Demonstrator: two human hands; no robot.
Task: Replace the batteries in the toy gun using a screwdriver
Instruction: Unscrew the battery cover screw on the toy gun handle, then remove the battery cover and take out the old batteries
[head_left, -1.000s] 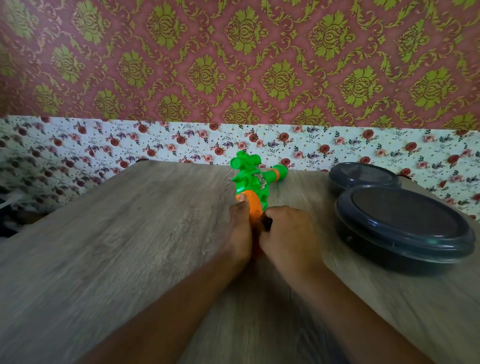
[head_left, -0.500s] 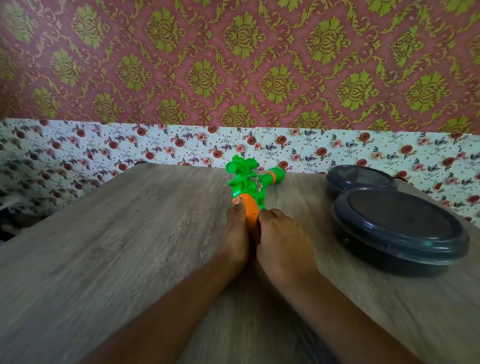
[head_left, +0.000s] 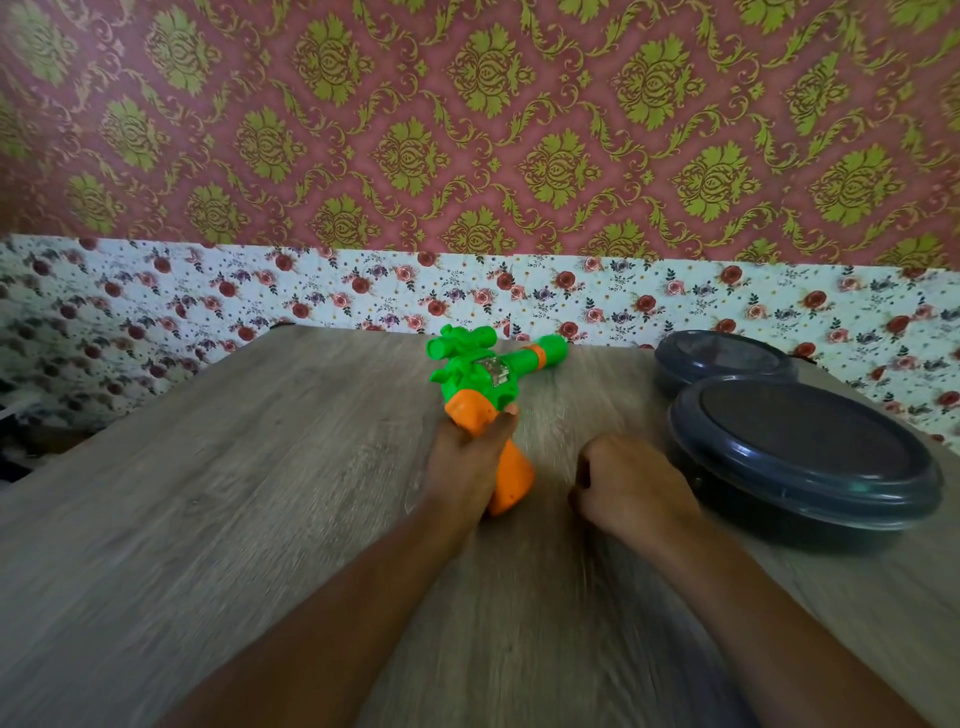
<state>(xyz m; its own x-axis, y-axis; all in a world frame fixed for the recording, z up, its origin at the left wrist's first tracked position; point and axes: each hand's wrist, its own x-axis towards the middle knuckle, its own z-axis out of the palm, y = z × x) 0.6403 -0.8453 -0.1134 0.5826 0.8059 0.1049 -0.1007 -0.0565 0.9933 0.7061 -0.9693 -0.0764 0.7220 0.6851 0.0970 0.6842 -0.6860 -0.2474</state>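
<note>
The toy gun (head_left: 475, 376) lies on the wooden table (head_left: 260, 493). Its body is green, its grip is orange, and its barrel points to the far right. My left hand (head_left: 467, 462) grips the orange grip from the left, with fingers wrapped over it. My right hand (head_left: 631, 486) is off the gun, a short way to its right. This hand is curled into a fist with its back to the camera. A sliver of something dark, seemingly the screwdriver's handle, shows at its thumb side. No batteries are visible.
Two dark round lidded containers stand at the right, the larger (head_left: 810, 457) close beside my right hand and the smaller (head_left: 722, 358) behind it. A floral-papered wall (head_left: 467, 291) runs along the table's far edge. The left of the table is bare wood.
My right hand has pulled away from the gun's grip and moved right, toward the large container. My left hand keeps its hold, and the orange grip's lower end is now uncovered.
</note>
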